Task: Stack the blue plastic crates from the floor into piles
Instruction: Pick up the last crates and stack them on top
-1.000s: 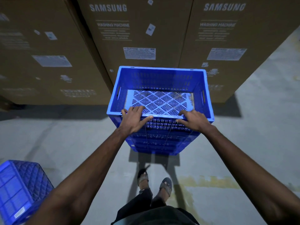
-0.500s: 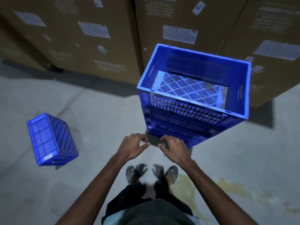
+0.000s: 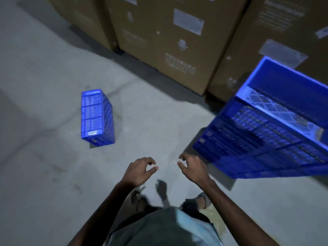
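Now off the stacked blue slatted plastic crates [image 3: 262, 135] at three o'clock, the left hand [image 3: 140, 172] and right hand [image 3: 192, 168] hang loosely curled and empty, so the lone blue plastic crate [image 3: 96, 116] tipped on its side at ten o'clock seems next.

A grey concrete floor [image 3: 40, 183] is seen under dim light, marked by faint cracks and scuffs. Along its far edge a row of tall brown cardboard boxes [image 3: 156, 50] is stood side by side, each fitted with white paper labels [image 3: 188, 21] whose print is blurred. A dark shadow [image 3: 142, 66] is cast at the foot of the boxes.
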Action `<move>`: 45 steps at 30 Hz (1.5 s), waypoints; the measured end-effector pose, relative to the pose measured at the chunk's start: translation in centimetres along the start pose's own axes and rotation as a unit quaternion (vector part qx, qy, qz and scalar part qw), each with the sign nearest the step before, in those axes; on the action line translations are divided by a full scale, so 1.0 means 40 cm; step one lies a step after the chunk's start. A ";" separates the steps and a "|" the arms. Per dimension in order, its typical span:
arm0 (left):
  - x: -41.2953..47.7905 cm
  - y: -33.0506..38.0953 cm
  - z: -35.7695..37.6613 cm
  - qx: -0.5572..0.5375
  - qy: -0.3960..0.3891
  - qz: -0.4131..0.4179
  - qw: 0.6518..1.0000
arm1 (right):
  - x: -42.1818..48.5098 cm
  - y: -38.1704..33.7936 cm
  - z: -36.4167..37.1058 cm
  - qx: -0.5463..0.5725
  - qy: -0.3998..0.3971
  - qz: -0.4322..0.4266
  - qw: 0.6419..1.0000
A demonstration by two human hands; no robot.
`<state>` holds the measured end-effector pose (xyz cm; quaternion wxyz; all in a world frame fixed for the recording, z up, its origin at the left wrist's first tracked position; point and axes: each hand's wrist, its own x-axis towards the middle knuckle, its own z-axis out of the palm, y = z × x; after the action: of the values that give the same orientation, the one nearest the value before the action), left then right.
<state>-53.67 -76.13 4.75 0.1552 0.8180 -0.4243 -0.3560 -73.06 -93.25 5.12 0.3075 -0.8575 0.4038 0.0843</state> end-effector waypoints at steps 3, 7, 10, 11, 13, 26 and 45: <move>-0.050 -0.172 -0.079 -0.026 0.025 -0.029 0.999 | 0.046 -0.179 0.100 -0.003 -0.024 -0.020 0.999; -0.120 -0.372 -0.188 -0.049 0.048 -0.069 0.995 | 0.095 -0.429 0.214 -0.023 -0.068 -0.053 0.996; -0.161 -0.490 -0.249 -0.080 0.076 -0.102 0.989 | 0.128 -0.588 0.271 -0.030 -0.089 -0.084 0.992; -0.174 -0.531 -0.273 -0.094 0.092 -0.115 0.985 | 0.146 -0.645 0.292 -0.032 -0.097 -0.098 0.990; -0.184 -0.618 -0.303 -0.118 0.122 -0.131 0.977 | 0.185 -0.745 0.325 -0.037 -0.112 -0.122 0.986; -0.066 -1.088 -0.735 -0.203 0.167 -0.139 0.955 | 0.608 -1.319 0.546 -0.003 -0.138 -0.161 0.977; 0.294 -1.770 -1.534 -0.172 0.132 -0.139 0.966 | 1.234 -2.100 0.705 0.016 -0.101 -0.072 0.992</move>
<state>36.02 -46.65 2.91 0.2971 0.8698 -0.2150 -0.3301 24.94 -67.38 1.83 0.3653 -0.8666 0.3090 0.1415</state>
